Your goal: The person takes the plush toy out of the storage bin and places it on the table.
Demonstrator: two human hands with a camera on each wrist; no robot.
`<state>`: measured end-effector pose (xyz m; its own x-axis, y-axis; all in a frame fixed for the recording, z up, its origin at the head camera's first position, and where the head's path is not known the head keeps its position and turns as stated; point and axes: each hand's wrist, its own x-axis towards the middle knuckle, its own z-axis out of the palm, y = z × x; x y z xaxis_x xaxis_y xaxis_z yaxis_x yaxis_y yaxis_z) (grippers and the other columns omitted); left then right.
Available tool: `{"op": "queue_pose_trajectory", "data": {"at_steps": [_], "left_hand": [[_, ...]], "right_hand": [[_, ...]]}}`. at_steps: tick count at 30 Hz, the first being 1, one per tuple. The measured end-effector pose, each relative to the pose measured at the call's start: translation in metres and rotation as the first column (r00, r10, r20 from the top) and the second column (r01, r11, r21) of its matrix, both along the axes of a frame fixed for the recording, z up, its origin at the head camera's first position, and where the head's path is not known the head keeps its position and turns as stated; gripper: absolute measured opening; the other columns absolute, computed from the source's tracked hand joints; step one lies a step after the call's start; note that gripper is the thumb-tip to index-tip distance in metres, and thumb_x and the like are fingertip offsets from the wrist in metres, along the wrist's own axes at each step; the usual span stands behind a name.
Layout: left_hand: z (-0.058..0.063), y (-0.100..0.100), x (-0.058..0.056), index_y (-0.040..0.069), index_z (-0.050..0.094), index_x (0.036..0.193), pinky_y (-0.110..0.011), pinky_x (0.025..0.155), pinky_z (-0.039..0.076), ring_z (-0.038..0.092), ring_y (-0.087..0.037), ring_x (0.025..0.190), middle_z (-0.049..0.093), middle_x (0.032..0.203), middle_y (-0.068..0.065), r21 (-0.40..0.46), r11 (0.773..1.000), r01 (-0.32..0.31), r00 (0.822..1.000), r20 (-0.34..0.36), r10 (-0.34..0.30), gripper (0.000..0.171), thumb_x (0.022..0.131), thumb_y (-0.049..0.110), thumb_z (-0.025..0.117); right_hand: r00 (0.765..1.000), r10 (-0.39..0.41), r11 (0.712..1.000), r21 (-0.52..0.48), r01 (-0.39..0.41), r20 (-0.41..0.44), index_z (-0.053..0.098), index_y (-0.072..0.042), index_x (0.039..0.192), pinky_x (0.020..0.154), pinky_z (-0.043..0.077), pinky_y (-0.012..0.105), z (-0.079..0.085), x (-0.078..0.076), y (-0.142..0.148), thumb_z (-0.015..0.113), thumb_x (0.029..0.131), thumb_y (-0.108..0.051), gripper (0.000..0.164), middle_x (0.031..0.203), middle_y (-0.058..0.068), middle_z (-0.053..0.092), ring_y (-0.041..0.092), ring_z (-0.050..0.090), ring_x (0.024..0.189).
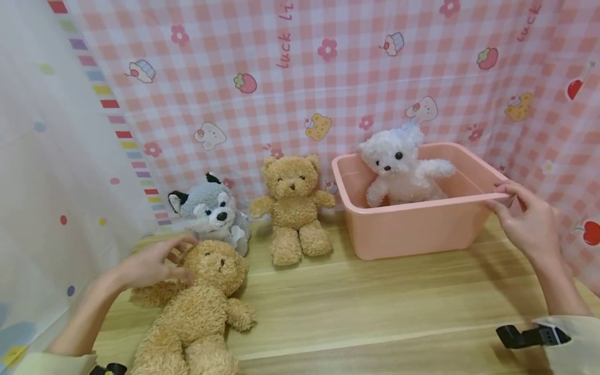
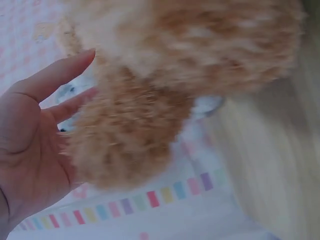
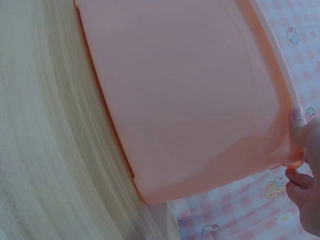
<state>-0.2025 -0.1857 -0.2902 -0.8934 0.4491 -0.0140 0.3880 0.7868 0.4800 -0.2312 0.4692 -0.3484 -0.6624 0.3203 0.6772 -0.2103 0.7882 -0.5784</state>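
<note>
At the front left a large tan teddy bear [image 1: 199, 307] leans back, its head tilted. My left hand [image 1: 152, 263] is beside its head and raised arm, fingers spread and loosely bent. In the left wrist view that hand [image 2: 37, 125] has its thumb extended, with the bear's furry arm [image 2: 130, 135] close by the palm. My right hand [image 1: 532, 219] pinches the front right corner of the pink plastic bin's rim [image 1: 422, 204]. The right wrist view shows the thumb [image 3: 297, 120] against the bin's rim. Inside the bin sits a white teddy bear [image 1: 398, 166].
A smaller tan teddy bear [image 1: 294, 208] sits upright left of the bin. Farther left, a grey and white husky plush [image 1: 215, 213] sits behind the large bear. All stand on a wooden table [image 1: 375, 307], with a pink checked cloth [image 1: 281, 62] hanging behind.
</note>
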Motion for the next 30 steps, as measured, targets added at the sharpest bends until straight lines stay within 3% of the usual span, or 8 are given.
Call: {"op": "queue_pose_trajectory", "data": {"at_steps": [6,11,16,21,26,30], "left_hand": [[0.024,0.005,-0.004,0.003,0.046,0.126,-0.050,0.083,0.047,0.052,-0.036,0.104,0.049,0.122,-0.021,0.033,0.999,-0.007,0.996,-0.088,0.010,0.048,0.087,0.027,0.062],[0.039,0.018,-0.009,0.004,0.047,0.125,-0.048,0.085,0.046,0.052,-0.031,0.105,0.051,0.121,-0.017,0.116,0.993,-0.024,0.988,-0.146,0.041,0.045,0.090,0.030,0.057],[0.048,0.035,-0.015,0.010,0.047,0.127,-0.048,0.090,0.043,0.051,-0.026,0.108,0.052,0.122,-0.010,0.158,0.985,-0.074,0.981,-0.163,0.101,0.051,0.088,0.042,0.056],[0.054,0.052,-0.022,0.017,0.047,0.128,-0.047,0.088,0.044,0.052,-0.023,0.109,0.052,0.123,-0.007,0.172,0.979,-0.109,0.974,-0.177,0.139,0.054,0.085,0.050,0.056],[0.060,0.070,-0.031,0.023,0.047,0.126,-0.044,0.086,0.046,0.051,-0.021,0.108,0.051,0.123,-0.002,0.199,0.975,-0.098,0.976,-0.170,0.132,0.051,0.084,0.051,0.057],[0.063,0.085,-0.039,0.023,0.046,0.126,-0.042,0.085,0.047,0.051,-0.021,0.107,0.051,0.122,0.000,0.206,0.976,-0.065,0.980,-0.174,0.102,0.053,0.083,0.052,0.058]], "right_hand": [[1.000,0.001,1.000,0.004,-0.001,0.001,0.066,-0.015,0.104,0.055,0.024,0.026,0.001,-0.001,-0.001,0.074,0.076,-0.029,0.032,0.110,-0.002,0.062,0.009,0.032,0.058],[1.000,0.010,1.000,-0.007,-0.010,-0.003,0.066,-0.013,0.104,0.061,0.027,0.018,0.001,-0.002,0.000,0.074,0.076,-0.028,0.033,0.116,0.008,0.061,0.006,0.037,0.065],[1.000,0.012,1.000,-0.023,-0.012,0.004,0.066,-0.013,0.106,0.069,0.028,0.012,0.000,-0.003,0.001,0.074,0.076,-0.028,0.034,0.120,0.006,0.059,-0.006,0.041,0.076],[1.000,0.005,1.000,-0.010,-0.005,-0.006,0.067,-0.014,0.104,0.063,0.028,0.017,0.000,-0.002,0.001,0.075,0.076,-0.028,0.033,0.116,0.006,0.061,0.002,0.040,0.069],[1.000,0.002,1.000,-0.010,-0.002,-0.016,0.067,-0.013,0.103,0.062,0.028,0.016,0.000,-0.001,0.000,0.075,0.076,-0.027,0.032,0.114,0.000,0.062,0.002,0.039,0.066],[0.999,0.016,1.000,-0.006,-0.016,-0.031,0.067,-0.013,0.101,0.062,0.028,0.014,-0.001,-0.001,0.000,0.075,0.075,-0.025,0.030,0.112,-0.008,0.062,0.003,0.039,0.065]]}}
